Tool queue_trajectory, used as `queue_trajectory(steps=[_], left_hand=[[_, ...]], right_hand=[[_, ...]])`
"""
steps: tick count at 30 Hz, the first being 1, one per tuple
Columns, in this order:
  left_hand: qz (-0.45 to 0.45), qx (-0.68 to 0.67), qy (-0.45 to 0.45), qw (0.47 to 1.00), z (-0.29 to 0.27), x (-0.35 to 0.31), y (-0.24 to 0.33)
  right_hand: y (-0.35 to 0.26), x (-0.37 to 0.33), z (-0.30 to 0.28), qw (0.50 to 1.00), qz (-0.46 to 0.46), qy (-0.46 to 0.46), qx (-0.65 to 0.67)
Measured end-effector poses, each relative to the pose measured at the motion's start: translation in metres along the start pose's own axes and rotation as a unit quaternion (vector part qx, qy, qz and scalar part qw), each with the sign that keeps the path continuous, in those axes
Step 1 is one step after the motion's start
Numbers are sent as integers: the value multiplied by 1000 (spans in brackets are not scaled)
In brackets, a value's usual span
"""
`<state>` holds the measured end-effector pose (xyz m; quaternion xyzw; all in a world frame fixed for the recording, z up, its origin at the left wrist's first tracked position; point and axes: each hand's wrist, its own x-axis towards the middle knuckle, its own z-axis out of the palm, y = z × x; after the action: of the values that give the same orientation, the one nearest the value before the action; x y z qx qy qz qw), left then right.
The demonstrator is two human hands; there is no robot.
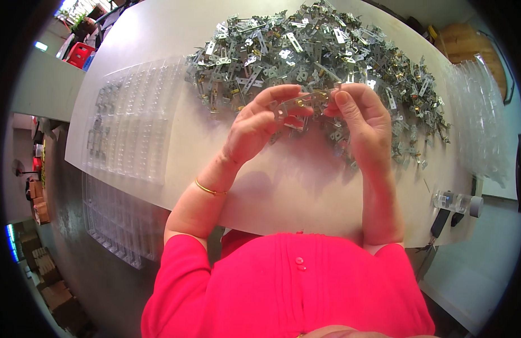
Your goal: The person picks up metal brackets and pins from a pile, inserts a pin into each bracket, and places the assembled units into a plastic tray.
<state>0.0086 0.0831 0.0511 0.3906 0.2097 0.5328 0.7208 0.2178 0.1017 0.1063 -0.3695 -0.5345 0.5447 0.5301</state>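
Observation:
A thin silvery metal bracket with small brass-coloured bits spans the space between my two hands, over the near edge of a big heap of similar metal parts. My left hand is closed on its left end, thumb below and fingers above. At the right end, my right hand pinches the bracket between thumb and forefinger. My fingers partly cover the piece, so its full shape is hidden. Whether it is one part or several joined ones I cannot tell.
On the table, a clear plastic tray at left holds metal parts in its left columns. More clear trays stand below the table's left edge. Stacked clear plastic lies at right, above a clear bottle and a black object.

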Motion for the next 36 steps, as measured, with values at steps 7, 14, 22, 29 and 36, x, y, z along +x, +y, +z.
queue_trajectory(steps=[7, 14, 22, 29, 36], left_hand=[[124, 75, -15, 989, -1, 3, -9], [95, 100, 30, 990, -7, 1, -6], [22, 41, 26, 999, -2, -1, -11], [-4, 90, 64, 994, 0, -5, -7], [10, 149, 73, 986, 3, -6, -7]], right_hand=[[5, -1, 6, 997, 73, -3, 27], [11, -4, 4, 979, -53, 9, -196], [-3, -16, 16, 968, -63, -68, -234], [0, -17, 19, 958, -93, -47, -269], [2, -16, 14, 945, -125, -45, -299]])
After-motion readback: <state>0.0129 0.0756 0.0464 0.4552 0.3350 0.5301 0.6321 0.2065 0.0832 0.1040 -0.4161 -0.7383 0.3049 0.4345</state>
